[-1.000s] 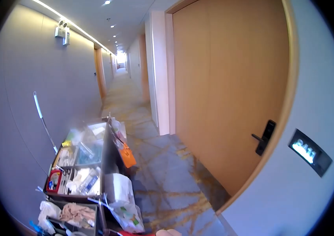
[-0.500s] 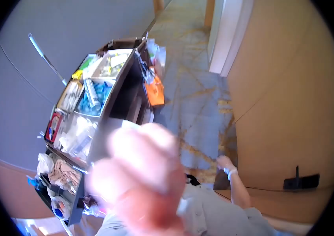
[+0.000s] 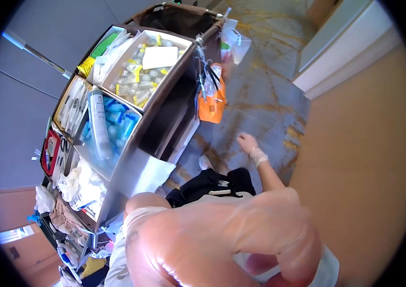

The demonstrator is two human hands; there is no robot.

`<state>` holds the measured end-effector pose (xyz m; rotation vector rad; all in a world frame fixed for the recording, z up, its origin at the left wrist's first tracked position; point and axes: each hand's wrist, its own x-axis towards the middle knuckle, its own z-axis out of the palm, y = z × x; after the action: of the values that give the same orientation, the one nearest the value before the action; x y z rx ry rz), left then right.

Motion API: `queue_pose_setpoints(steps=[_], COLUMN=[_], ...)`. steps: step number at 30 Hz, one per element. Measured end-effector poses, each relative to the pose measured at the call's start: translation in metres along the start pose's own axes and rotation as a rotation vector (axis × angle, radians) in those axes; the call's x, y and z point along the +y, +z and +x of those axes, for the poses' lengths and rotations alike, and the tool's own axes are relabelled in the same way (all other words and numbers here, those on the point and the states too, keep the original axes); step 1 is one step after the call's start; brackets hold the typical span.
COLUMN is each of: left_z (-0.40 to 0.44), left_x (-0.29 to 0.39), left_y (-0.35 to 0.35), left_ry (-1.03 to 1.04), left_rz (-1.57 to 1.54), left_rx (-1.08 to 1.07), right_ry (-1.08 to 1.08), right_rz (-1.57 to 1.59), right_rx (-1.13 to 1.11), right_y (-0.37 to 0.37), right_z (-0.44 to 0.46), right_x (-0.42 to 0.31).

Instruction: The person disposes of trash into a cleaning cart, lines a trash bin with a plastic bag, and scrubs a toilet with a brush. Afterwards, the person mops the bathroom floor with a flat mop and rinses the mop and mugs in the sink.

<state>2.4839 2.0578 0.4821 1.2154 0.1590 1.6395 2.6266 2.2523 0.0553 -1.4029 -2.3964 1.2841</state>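
Note:
Very close to the camera, my left hand [image 3: 222,234] fills the bottom middle, in a thin clear glove. Its fingers are curled round, and a whitish, see-through edge [image 3: 329,268] shows beside them; what it belongs to is unclear. Lower down, over the carpet, is my right hand [image 3: 248,143], small in view, with a clear glove cuff at the wrist. Its fingers are curled, with nothing visible in them. Left of both hands stands a cart [image 3: 164,95], its trays holding yellow-capped bottles [image 3: 136,79], blue packets [image 3: 121,119] and a clear tube [image 3: 98,122].
An orange bag [image 3: 212,105] hangs from the cart's side. Patterned carpet [image 3: 265,95] runs beyond it. A wooden door [image 3: 356,167] is on the right, with a white frame edge [image 3: 346,52]. A pole [image 3: 35,52] leans at the left wall.
The view has tilted down and come nearer the cart. My left hand has come up close to the camera and now spreads across the bottom. My right hand shows higher in view than before.

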Motion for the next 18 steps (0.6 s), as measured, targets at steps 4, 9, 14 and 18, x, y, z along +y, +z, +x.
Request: queue_pose_setpoints(steps=[4, 9, 14, 18], left_z=[0.039, 0.070, 0.094, 0.076], left_x=[-0.001, -0.009, -0.024, -0.057], left_y=[-0.036, -0.072, -0.105, -0.143], left_ry=[0.068, 0.175, 0.159, -0.390], left_rz=[0.012, 0.143, 0.413, 0.656], left_rx=[0.057, 0.238, 0.544, 1.160], right_ry=[-0.023, -0.357, -0.988, -1.212], right_rz=[0.061, 0.068, -0.536, -0.597], right_rx=[0.235, 0.220, -0.228, -0.411], right_y=[-0.019, -0.035, -0.028, -0.020], right_z=[0.109, 0.244, 0.352, 0.385], right_x=[-0.039, -0.084, -0.119, -0.107])
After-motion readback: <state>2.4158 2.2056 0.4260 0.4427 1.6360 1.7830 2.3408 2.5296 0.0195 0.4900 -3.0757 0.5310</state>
